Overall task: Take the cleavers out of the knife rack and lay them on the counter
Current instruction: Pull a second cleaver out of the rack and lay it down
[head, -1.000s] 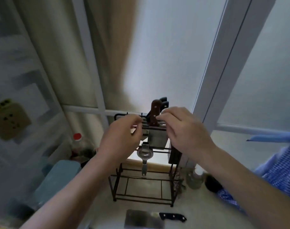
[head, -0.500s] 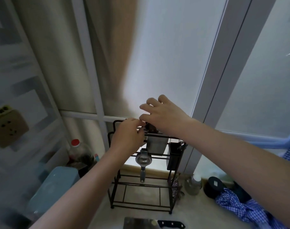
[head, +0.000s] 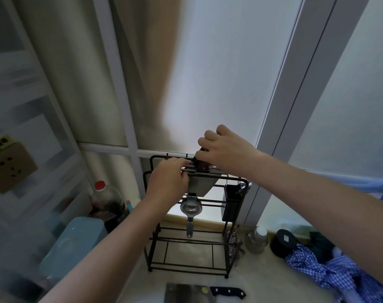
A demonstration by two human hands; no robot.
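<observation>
A black wire knife rack (head: 152,241) stands on the counter by the window. A cleaver with a brown handle sits in its top slots; its steel blade (head: 200,186) hangs below the top bars. My right hand (head: 224,149) is closed around the brown handle from above, hiding most of it. My left hand (head: 167,179) grips the rack's top bars at the left of the blade. Another cleaver (head: 189,295) with a black handle lies flat on the counter in front of the rack.
A metal strainer (head: 191,208) hangs in the rack, a black holder (head: 231,203) on its right side. Left: a red-capped bottle (head: 105,196) and blue container (head: 74,243). Right: a glass jar (head: 257,237), black lid (head: 283,242), blue checked cloth (head: 330,272).
My right hand rose from beside the brown handle and closed over it from above. My left hand stayed on the rack's top bars. The view tilted slightly.
</observation>
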